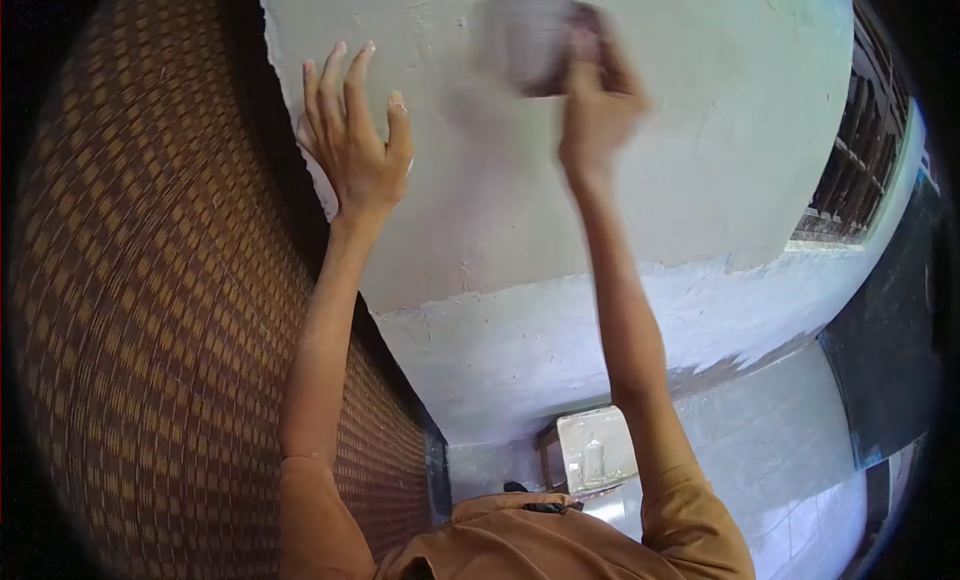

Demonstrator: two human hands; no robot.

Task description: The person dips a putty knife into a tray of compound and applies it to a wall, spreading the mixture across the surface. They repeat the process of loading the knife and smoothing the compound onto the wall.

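Note:
A pale plastered wall (500, 230) faces me, its upper part off-white with small rough marks. My right hand (600, 110) grips a flat grey piece with dark maroon edges (525, 40) against the upper wall. Motion smears both the hand and the piece, so its exact kind is unclear. At the wall's ragged left edge, my left hand (355, 145) has its fingers spread and holds nothing. White residue marks its fingertips.
A brown woven-pattern surface (160, 280) runs along the left. To the right is a window with a grille (855, 160). Below stands a small white-topped stool or table (595, 445) on the grey floor (760, 410). A dark panel (890, 310) lies at far right.

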